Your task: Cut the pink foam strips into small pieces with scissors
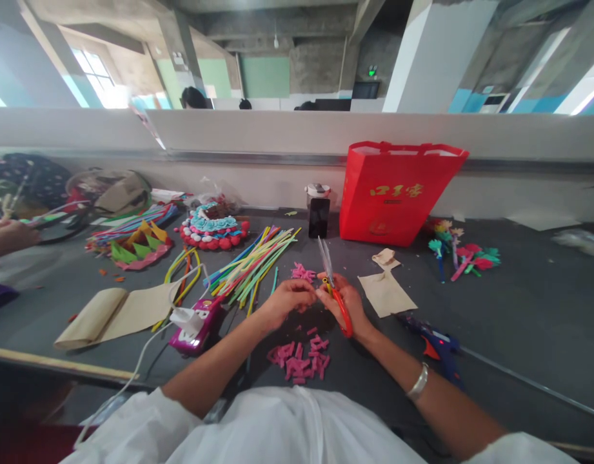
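Scissors (344,314) with red-orange handles are held in my right hand (352,301), their blades pointing away from me. Close beside it, my left hand (293,298) has its fingers pinched together; whatever is between them is too small to make out. The fingertips of both hands nearly meet. Below them on the dark table lies a loose heap of short pink pieces (299,364). A smaller cluster of pink pieces (302,272) sits just beyond my left hand.
Colourful pipe cleaners (255,267) lie left of centre, near a purple power strip (198,327) and brown paper roll (117,312). A phone (318,217), red bag (398,193), brown sheet (387,293) and glue gun (439,348) surround my right side. Another person's hand (11,238) shows far left.
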A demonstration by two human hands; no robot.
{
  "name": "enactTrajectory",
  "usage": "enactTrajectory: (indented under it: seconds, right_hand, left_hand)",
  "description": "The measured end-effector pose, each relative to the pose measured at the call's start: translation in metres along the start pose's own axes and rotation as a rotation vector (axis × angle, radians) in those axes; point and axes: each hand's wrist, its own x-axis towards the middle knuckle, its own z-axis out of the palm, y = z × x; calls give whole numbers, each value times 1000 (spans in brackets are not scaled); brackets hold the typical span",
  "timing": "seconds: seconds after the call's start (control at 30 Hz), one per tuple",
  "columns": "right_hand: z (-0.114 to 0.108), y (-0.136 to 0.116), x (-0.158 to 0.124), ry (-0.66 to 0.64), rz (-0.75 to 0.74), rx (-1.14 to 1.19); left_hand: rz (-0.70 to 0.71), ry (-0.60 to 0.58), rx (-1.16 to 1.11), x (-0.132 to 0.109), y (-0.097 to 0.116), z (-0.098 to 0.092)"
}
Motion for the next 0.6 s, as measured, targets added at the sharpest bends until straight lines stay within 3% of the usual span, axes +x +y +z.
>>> enactTrajectory:
  seconds: [0.1,0.23,0.6]
  right_hand:
    - [2,3,-2,91,-16,-83]
    - [7,7,-4,78,-25,-166]
    - [11,9,-5,49,-126,-402]
  left_hand:
    - [59,70,-279,1,4,3]
    - [150,100,-483,3,9,10]
    - [230,140,-496,7,-8,7]
